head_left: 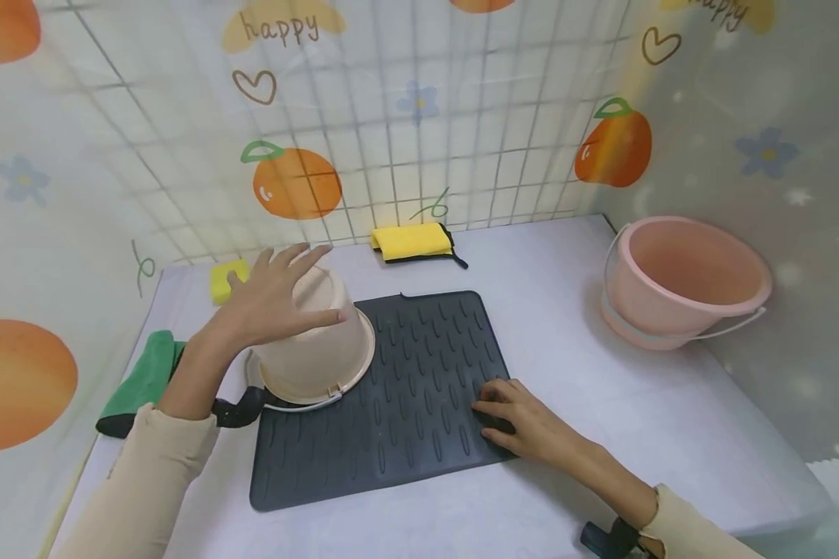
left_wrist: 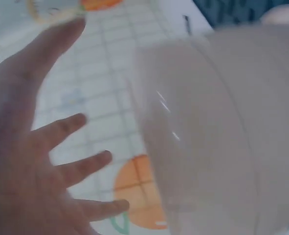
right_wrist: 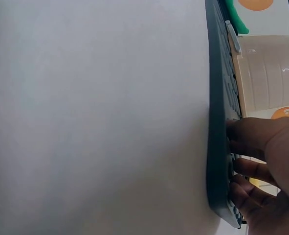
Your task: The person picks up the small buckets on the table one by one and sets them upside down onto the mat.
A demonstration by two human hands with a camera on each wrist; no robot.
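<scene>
A cream bucket (head_left: 315, 349) stands upside down on the left part of a dark grey ribbed mat (head_left: 412, 404), its white handle lying by the rim. My left hand (head_left: 273, 299) is over the bucket's upturned base, fingers spread. In the left wrist view a gap shows between that hand (left_wrist: 61, 161) and the bucket (left_wrist: 217, 132). At the mat's right edge rests my right hand (head_left: 527, 423), fingers bent. Its fingertips (right_wrist: 239, 191) touch the mat's top in the right wrist view, with a dark patch between thumb and fingers.
A pink bucket (head_left: 671, 287) stands upright at the right. A folded yellow cloth (head_left: 412, 242) lies at the back, a yellow sponge (head_left: 225, 281) at the back left. On the left edge is a green cloth (head_left: 143, 376). A printed curtain (head_left: 419, 155) borders the table (head_left: 552, 326).
</scene>
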